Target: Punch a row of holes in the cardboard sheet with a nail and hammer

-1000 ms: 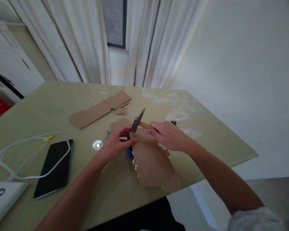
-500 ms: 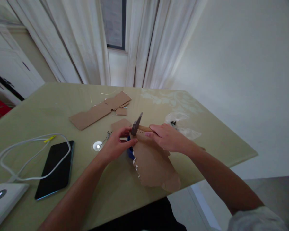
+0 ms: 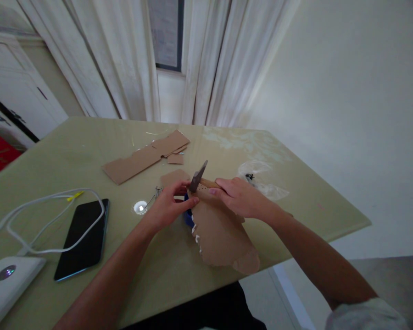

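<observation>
Gripping the wooden handle of a hammer (image 3: pixel 198 177), the right hand (image 3: pixel 240 197) is closing its fingers around the shaft, with the metal head tilting up and away over the near middle of the table (image 3: pixel 72 137); the left hand (image 3: pixel 167 206) is pinching thumb and forefinger together right under the hammer head, at the top edge of a torn cardboard piece (image 3: pixel 220 229), though what the fingertips are holding is too small to tell; the cardboard piece is lying flat under both hands and reaching to the near table edge, with a row of small holes showing beside the hammer; a blue object (image 3: pixel 188 217) is peeking out from under its left edge; a long cardboard strip (image 3: pixel 144 156) is lying farther back; a small shiny disc (image 3: pixel 140 207) is sitting just left of the left hand; a phone (image 3: pixel 84 238) is lying well to the left with a white cable (image 3: pixel 44 206) looping over it; a clear plastic bag (image 3: pixel 261 183) is lying behind the right hand.
</observation>
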Tool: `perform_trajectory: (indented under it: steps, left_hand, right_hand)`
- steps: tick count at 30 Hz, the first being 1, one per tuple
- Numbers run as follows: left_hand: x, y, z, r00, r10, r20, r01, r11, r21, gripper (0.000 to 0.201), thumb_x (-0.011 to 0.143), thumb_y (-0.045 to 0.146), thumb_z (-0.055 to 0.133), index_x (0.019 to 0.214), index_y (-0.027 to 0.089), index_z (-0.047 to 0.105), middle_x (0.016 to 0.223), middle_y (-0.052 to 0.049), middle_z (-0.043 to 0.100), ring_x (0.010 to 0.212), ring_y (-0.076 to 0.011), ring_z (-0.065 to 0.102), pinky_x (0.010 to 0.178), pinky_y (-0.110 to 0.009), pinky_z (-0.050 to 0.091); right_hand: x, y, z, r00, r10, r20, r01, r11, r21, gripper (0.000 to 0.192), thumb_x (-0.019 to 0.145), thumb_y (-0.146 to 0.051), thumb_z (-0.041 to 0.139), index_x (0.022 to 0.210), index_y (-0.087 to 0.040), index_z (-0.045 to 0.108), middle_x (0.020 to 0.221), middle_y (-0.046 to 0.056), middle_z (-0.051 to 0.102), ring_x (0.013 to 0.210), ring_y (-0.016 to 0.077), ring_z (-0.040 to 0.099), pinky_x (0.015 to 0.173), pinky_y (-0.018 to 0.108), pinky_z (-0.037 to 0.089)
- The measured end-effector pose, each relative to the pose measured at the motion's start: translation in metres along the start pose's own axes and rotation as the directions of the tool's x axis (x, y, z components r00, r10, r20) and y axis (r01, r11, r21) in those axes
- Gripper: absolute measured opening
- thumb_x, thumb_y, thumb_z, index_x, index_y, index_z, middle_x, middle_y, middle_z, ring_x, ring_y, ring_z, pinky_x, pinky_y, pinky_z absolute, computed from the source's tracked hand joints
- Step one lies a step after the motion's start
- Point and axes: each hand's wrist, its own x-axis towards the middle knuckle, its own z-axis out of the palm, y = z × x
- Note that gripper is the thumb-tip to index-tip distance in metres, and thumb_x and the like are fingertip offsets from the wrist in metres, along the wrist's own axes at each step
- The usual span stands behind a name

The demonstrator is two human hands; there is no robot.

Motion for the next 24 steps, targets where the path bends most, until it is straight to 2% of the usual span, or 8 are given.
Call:
perform_trajectory:
  steps: [9, 16, 20, 22, 24]
  left_hand:
    - [-0.001, -0.003, 0.001, 1.0, 0.006, -0.021, -0.006, 1.0, -0.006, 0.047, 0.081, 0.048, 0.087, 0.12, 0.023, 0.076, 0.119, -0.012, 0.082, 0.115, -0.0328, 0.077, 0.087, -0.043, 0.065]
    - [-0.001, -0.003, 0.001, 0.999, 0.004, -0.033, -0.004, 1.0, -0.01, 0.05, 0.08, 0.047, 0.087, 0.122, 0.022, 0.076, 0.121, -0.013, 0.082, 0.117, -0.0334, 0.077, 0.086, -0.042, 0.066]
    - [-0.001, -0.004, 0.001, 1.0, -0.008, -0.025, 0.008, 1.0, -0.025, 0.053, 0.081, 0.047, 0.087, 0.125, 0.021, 0.075, 0.124, -0.014, 0.082, 0.119, -0.0333, 0.076, 0.087, -0.042, 0.066]
    - [-0.001, -0.005, 0.002, 0.999, -0.014, -0.029, 0.013, 0.999, -0.037, 0.055, 0.082, 0.048, 0.088, 0.127, 0.02, 0.075, 0.126, -0.015, 0.081, 0.12, -0.034, 0.076, 0.089, -0.044, 0.066]
    - [-0.002, -0.006, 0.003, 0.999, -0.026, -0.039, 0.024, 0.998, -0.055, 0.056, 0.082, 0.049, 0.089, 0.127, 0.02, 0.075, 0.127, -0.015, 0.081, 0.121, -0.0345, 0.076, 0.091, -0.045, 0.066]
  right_hand:
    - [0.0, -0.002, 0.002, 1.0, 0.012, -0.005, -0.012, 1.0, -0.01, 0.04, 0.118, -0.047, 0.044, 0.098, -0.02, 0.066, 0.085, 0.006, 0.074, 0.077, 0.0207, 0.062, 0.068, 0.034, 0.027]
    - [0.001, 0.003, 0.006, 0.999, -0.031, -0.041, 0.03, 0.999, -0.034, 0.037, 0.117, -0.045, 0.047, 0.097, -0.021, 0.066, 0.082, 0.005, 0.072, 0.073, 0.02, 0.059, 0.068, 0.035, 0.025]
    - [-0.001, 0.006, 0.0, 0.998, -0.053, -0.043, 0.051, 0.998, -0.038, 0.035, 0.115, -0.044, 0.05, 0.091, -0.022, 0.063, 0.079, 0.004, 0.069, 0.072, 0.0197, 0.057, 0.066, 0.035, 0.024]
    - [-0.001, 0.011, -0.004, 0.995, -0.038, -0.093, 0.041, 0.999, 0.029, 0.037, 0.115, -0.044, 0.051, 0.086, -0.022, 0.059, 0.075, 0.002, 0.065, 0.07, 0.0185, 0.056, 0.066, 0.033, 0.026]
    - [0.004, 0.02, -0.004, 0.982, 0.016, -0.19, 0.008, 0.993, 0.121, 0.04, 0.114, -0.048, 0.049, 0.083, -0.023, 0.054, 0.069, 0.0, 0.059, 0.064, 0.0169, 0.052, 0.065, 0.032, 0.027]
